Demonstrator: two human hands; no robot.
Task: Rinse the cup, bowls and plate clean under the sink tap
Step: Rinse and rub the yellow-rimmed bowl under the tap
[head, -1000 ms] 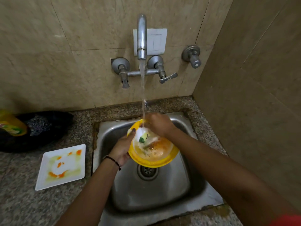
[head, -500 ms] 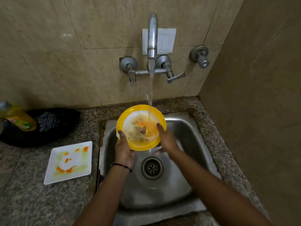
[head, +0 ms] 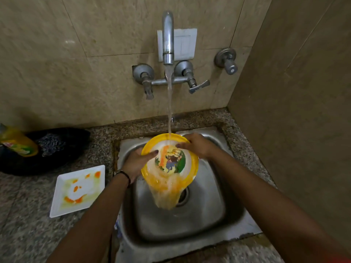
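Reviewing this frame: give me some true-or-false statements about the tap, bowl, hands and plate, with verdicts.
1. Water from the tap falls onto the yellow bowl. True.
2. Only one hand holds the bowl. False: the left hand grips its left rim and the right hand grips its upper right rim.
3. The white square plate lies inside the sink. False: it rests on the counter left of the sink, smeared with orange.
4. The bowl is tilted, and orange-tinted water spills off its near edge toward the drain. True.
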